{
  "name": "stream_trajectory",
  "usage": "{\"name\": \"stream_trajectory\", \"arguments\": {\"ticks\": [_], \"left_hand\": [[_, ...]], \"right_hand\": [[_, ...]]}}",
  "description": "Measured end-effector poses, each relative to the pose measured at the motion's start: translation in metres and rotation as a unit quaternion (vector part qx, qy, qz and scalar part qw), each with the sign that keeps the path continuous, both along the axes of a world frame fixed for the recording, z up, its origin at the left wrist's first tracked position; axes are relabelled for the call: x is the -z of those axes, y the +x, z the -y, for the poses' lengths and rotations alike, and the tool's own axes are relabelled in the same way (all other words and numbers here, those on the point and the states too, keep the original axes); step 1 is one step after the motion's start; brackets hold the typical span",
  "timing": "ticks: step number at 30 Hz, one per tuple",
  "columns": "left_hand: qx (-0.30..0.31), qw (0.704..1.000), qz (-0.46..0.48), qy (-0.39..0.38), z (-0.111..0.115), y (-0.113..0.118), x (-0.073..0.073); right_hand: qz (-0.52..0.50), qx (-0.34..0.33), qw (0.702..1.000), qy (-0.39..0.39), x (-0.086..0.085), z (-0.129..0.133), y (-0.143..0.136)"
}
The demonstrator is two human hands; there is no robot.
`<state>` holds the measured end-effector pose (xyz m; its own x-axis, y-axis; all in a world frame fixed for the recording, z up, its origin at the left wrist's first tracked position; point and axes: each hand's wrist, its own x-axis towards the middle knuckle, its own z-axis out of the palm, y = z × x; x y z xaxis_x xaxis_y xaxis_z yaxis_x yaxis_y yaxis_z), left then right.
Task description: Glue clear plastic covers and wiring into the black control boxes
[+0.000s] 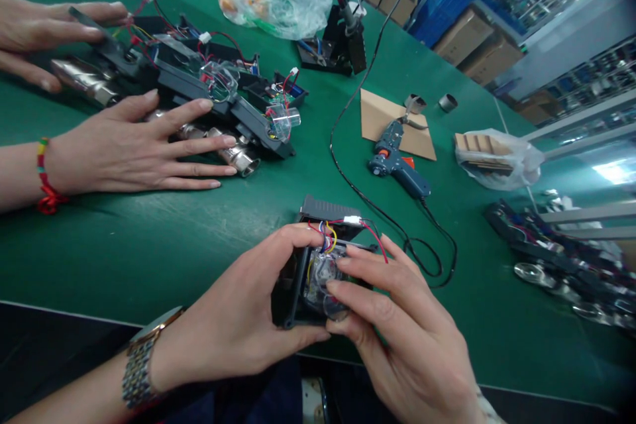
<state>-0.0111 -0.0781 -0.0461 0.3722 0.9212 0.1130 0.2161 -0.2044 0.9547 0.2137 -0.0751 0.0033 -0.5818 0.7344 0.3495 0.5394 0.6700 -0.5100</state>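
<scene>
Near the table's front edge, my left hand grips a black plastic housing by its left side, thumb below and fingers above. Inside the housing sits a clear plastic part with yellow, blue and red wires around it. My right hand has its fingertips pressed on this clear part, with the thumb at its lower edge. A ribbed black cover stands behind the housing, and a white connector on red and black wires lies across it.
Another person's hands rest at a row of black housings on the left. A glue gun lies on cardboard, its cable looping nearby. More assemblies lie right; plastic bags and a black stand are behind.
</scene>
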Motion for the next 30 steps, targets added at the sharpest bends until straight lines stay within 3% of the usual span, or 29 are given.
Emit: {"name": "stream_trajectory", "arguments": {"ticks": [5,8,12,15,17,22,26,30], "left_hand": [[0.009,0.996,0.070,-0.061,0.008,0.004,-0.007],[-0.042,0.991,0.091,-0.092,0.018,0.012,-0.011],[-0.116,0.991,-0.010,-0.066,0.029,0.013,-0.012],[-0.132,0.985,-0.097,-0.058,0.030,0.009,-0.017],[-0.126,0.983,-0.108,-0.078,0.027,0.008,-0.021],[-0.054,0.978,0.017,-0.202,0.021,0.013,-0.026],[-0.066,0.961,0.084,-0.257,0.015,0.017,-0.024],[-0.077,0.949,0.121,-0.281,0.010,0.021,-0.025]], "right_hand": [[-0.010,0.012,1.000,-0.011,0.000,0.003,0.001],[-0.011,0.019,1.000,-0.005,0.001,0.006,0.001],[-0.009,0.032,0.999,-0.003,0.002,0.010,0.000],[-0.018,0.039,0.999,-0.004,0.002,0.012,0.000],[-0.020,0.044,0.999,0.002,0.002,0.013,0.000],[-0.023,0.046,0.999,-0.001,0.002,0.014,-0.002],[-0.028,0.046,0.999,-0.003,-0.001,0.012,-0.003],[-0.034,0.000,0.999,-0.031,-0.016,-0.002,0.001]]}}
